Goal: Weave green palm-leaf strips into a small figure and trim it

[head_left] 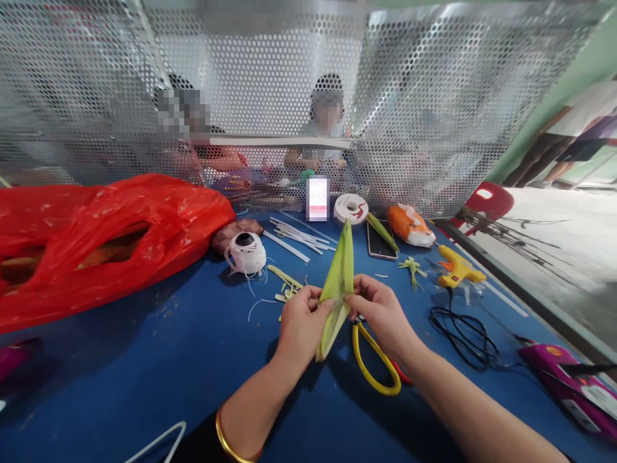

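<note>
Between my hands stands a long yellow-green leaf (341,267), folded lengthwise and pointed at the top. My left hand (303,325) pinches its left edge with thumb and fingers. At its right edge, my right hand (380,314) grips the leaf the same way. Scissors (377,370) with yellow and red handles lie under my right hand, their blades mostly hidden. Leaf scraps (284,276) lie on the blue table just beyond my left hand. Another folded green leaf (383,233) rests across a phone (380,247) farther back.
A red plastic bag (159,212) fills the left. White string (248,254), white strips (299,235) and a ribbon roll (351,209) lie at the back. Rightward are an orange packet (409,225), a yellow glue gun (457,267), its cord and a purple power strip (569,379). A perforated metal screen (279,64) stands behind.
</note>
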`<act>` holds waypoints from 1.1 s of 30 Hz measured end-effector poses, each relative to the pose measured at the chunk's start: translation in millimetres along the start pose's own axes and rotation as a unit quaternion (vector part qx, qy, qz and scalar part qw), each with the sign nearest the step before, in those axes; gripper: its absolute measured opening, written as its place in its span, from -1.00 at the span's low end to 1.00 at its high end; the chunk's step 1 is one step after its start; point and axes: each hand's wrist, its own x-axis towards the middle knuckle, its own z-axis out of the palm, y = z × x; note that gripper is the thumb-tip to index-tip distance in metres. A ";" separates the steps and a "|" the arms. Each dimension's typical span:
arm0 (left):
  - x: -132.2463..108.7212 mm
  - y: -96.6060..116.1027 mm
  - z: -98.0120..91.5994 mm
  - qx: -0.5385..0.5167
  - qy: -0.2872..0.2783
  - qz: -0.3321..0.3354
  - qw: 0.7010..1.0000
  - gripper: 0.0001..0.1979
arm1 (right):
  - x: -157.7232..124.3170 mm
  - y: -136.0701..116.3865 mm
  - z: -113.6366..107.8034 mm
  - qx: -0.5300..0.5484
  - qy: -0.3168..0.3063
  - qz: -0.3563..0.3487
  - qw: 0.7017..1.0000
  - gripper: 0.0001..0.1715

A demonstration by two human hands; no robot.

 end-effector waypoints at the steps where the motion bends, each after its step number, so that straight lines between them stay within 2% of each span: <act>1: 0.3 -0.3 -0.2 0.009 0.001 0.003 1.000 -0.88 | -0.1 0.2 0.3 0.002 0.000 0.001 1.000 -0.91; 6: 1.4 0.9 2.1 -0.071 -0.029 -0.038 0.996 -0.86 | -1.1 1.0 2.0 0.005 0.001 0.008 1.000 -0.92; 8: 1.9 -0.1 3.4 -0.079 -0.034 -0.034 0.996 -0.85 | -1.6 1.5 2.4 0.000 -0.001 0.014 1.000 -0.90; 12: 1.5 -4.5 4.7 0.003 -0.043 0.021 0.999 -0.71 | -2.3 3.7 2.8 0.004 -0.004 0.025 1.000 -0.89; 14: 0.8 -6.1 4.8 0.046 -0.030 0.030 0.998 -0.68 | -2.4 5.4 2.4 0.009 -0.009 0.028 1.000 -0.89; 18: 2.3 -6.2 2.5 0.054 -0.006 0.017 0.998 -0.76 | -2.7 6.9 0.0 -0.008 -0.012 0.003 1.000 -0.89; 22: 6.0 -3.0 -3.1 0.096 0.005 0.055 0.994 -0.80 | -3.3 4.1 -1.3 -0.044 -0.006 -0.026 0.999 -0.88; 24: 6.7 0.1 -5.3 0.077 -0.013 0.057 0.995 -0.80 | -3.2 2.2 -0.8 -0.039 -0.001 -0.024 0.999 -0.88; 26: 6.7 3.6 -6.0 0.023 -0.031 0.027 0.999 -0.80 | -2.6 0.4 -0.4 -0.011 0.004 -0.008 1.000 -0.88; 30: 6.7 7.8 -3.5 -0.099 -0.096 -0.106 0.985 -0.71 | -0.9 -1.7 -1.2 0.061 0.004 0.039 0.997 -0.85; 31: 6.7 7.8 -2.6 -0.112 -0.113 -0.126 0.979 -0.68 | -0.8 -1.8 -1.5 0.068 0.005 0.044 0.997 -0.85; 33: 6.8 7.1 -1.3 -0.103 -0.130 -0.124 0.978 -0.65 | -1.1 -1.5 -1.6 0.060 0.004 0.036 0.998 -0.86</act>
